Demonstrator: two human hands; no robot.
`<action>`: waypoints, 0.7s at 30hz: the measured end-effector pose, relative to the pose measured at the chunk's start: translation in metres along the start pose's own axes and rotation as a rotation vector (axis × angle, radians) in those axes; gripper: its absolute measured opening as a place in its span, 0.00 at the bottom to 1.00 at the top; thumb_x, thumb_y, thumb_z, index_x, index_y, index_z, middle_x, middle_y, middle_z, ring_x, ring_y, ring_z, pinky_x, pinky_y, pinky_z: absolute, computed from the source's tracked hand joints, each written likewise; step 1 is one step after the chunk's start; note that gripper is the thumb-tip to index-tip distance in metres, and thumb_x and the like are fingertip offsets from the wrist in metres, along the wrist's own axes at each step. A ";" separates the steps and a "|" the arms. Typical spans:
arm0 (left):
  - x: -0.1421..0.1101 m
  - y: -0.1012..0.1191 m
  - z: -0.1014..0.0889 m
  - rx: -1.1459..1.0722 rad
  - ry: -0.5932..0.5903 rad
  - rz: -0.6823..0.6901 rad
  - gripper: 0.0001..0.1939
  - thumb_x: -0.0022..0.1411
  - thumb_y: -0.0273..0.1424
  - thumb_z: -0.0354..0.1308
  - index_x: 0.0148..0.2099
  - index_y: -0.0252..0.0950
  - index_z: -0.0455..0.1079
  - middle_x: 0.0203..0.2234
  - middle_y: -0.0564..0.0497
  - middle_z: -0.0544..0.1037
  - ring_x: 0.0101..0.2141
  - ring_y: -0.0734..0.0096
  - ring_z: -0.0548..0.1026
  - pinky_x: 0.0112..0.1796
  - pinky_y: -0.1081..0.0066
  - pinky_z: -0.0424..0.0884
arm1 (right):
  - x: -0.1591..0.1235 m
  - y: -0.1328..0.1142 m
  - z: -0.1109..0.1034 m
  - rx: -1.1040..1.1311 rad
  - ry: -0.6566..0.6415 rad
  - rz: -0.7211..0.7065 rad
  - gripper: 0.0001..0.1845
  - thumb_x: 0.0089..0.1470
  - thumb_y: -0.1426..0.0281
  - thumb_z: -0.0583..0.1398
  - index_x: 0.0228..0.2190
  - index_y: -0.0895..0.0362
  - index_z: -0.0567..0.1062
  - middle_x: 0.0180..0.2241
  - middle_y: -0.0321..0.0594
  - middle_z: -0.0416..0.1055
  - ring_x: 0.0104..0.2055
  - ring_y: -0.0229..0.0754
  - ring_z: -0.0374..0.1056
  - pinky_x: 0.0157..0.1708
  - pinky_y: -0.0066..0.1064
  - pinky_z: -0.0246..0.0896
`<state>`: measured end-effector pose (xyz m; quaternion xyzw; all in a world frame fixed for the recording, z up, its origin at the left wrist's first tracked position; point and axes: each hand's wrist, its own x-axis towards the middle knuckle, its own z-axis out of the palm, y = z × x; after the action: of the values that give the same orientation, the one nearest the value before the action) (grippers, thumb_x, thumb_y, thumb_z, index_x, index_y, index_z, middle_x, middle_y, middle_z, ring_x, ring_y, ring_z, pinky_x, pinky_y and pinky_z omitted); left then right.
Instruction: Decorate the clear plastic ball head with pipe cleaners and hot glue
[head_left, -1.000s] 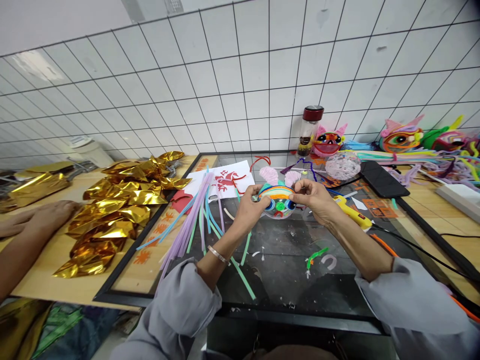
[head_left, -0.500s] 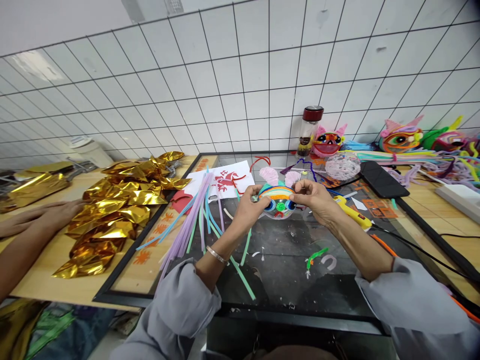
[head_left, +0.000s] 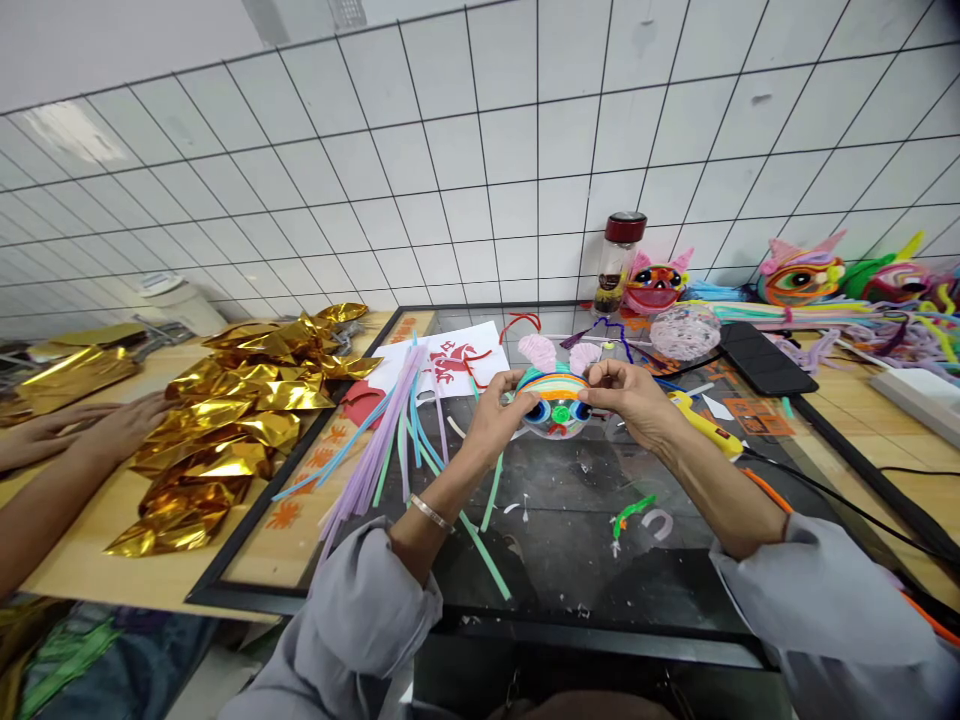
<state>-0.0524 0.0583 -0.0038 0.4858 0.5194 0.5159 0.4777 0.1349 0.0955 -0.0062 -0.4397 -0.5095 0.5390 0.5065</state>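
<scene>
A round animal-head craft [head_left: 559,412] with pink ears, blue-ringed eyes and colourful pipe-cleaner bands is held between my two hands above the dark glass mat. My left hand [head_left: 496,412] grips its left side, thumb laid near one eye. On the opposite side my right hand [head_left: 626,398] pinches the edge, thumb by the other eye. The craft's back and some fingertips are hidden. To the left lie loose pipe cleaners [head_left: 394,430] in lilac, blue and green. A yellow glue gun [head_left: 705,428] rests just right of my right forearm.
Crumpled gold foil [head_left: 247,400] covers the left table, beside another person's hands [head_left: 112,430]. White paper with red cut-outs [head_left: 457,362], a lidded bottle [head_left: 620,262], a clear speckled ball [head_left: 685,333], a black phone [head_left: 769,358] and finished animal heads [head_left: 801,272] stand or lie farther back.
My hands and the craft stay almost still. At the left, the other person's hands have shifted slightly beside the gold foil.
</scene>
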 end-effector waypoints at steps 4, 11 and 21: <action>0.000 -0.001 0.001 -0.008 -0.003 -0.008 0.23 0.50 0.34 0.60 0.50 0.35 0.69 0.47 0.46 0.74 0.39 0.68 0.74 0.36 0.72 0.71 | -0.001 -0.002 0.000 -0.007 -0.005 -0.001 0.20 0.25 0.69 0.72 0.21 0.56 0.68 0.23 0.31 0.65 0.23 0.32 0.59 0.23 0.27 0.53; 0.000 -0.001 0.001 0.015 0.015 -0.004 0.23 0.51 0.34 0.61 0.50 0.35 0.69 0.47 0.46 0.75 0.38 0.69 0.74 0.35 0.73 0.71 | -0.001 -0.004 0.001 0.002 0.019 0.011 0.20 0.23 0.69 0.71 0.19 0.56 0.67 0.22 0.31 0.65 0.22 0.32 0.59 0.21 0.26 0.52; 0.002 -0.007 -0.001 0.033 0.000 0.013 0.24 0.53 0.39 0.60 0.51 0.35 0.69 0.47 0.45 0.74 0.37 0.69 0.73 0.32 0.74 0.70 | -0.001 -0.004 0.003 0.005 0.015 0.019 0.19 0.23 0.70 0.71 0.19 0.56 0.68 0.21 0.31 0.65 0.22 0.32 0.59 0.20 0.26 0.52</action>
<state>-0.0534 0.0598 -0.0107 0.4968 0.5249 0.5103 0.4661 0.1328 0.0940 -0.0025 -0.4474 -0.5002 0.5416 0.5063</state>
